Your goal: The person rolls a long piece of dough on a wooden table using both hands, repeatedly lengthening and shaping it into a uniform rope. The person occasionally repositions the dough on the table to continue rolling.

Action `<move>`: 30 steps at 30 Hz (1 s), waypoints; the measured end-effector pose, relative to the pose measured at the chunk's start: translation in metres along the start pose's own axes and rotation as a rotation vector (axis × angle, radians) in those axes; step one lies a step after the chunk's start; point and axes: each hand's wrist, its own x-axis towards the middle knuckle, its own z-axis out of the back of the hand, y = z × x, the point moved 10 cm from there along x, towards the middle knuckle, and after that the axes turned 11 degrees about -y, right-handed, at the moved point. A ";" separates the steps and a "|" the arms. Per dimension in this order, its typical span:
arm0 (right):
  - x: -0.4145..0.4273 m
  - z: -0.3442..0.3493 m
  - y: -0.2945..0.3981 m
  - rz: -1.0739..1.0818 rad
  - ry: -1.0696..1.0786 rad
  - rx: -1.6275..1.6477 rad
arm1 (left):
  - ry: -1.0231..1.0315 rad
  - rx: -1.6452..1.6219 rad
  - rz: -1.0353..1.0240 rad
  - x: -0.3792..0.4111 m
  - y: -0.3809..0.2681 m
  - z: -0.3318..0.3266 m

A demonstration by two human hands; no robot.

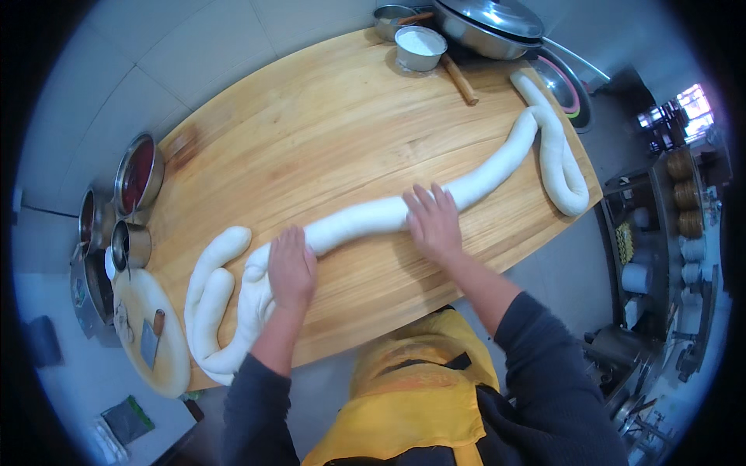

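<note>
A long, thick rope of white dough (358, 222) lies across a wooden worktop (303, 128). My left hand (291, 268) rests flat on its left part, next to a wrinkled, folded stretch. Further right, my right hand (432, 224) lies on top of the rope with the fingers a little spread. Neither hand is closed round the dough. At the right edge the dough bends back on itself in a loop. More dough is folded into curves at the left, below and beside my left hand; where its pieces join is partly hidden.
A metal bowl of white powder (421, 45) and a wooden rolling pin (460, 80) are at the back, near a large lidded pan (495, 29). Metal bowls (139, 175) line the left edge. A round board (169, 349) with a scraper (150, 343) sits at front left.
</note>
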 end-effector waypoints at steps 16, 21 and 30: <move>0.128 -0.080 -0.005 -0.023 0.166 -0.004 | -0.164 -0.339 0.833 0.101 0.115 -0.070; 0.165 -0.073 0.001 0.006 0.183 0.091 | 0.001 -0.006 0.433 0.130 0.068 -0.072; 0.033 0.004 -0.010 0.279 0.194 0.308 | -0.170 0.281 0.084 -0.006 -0.055 -0.028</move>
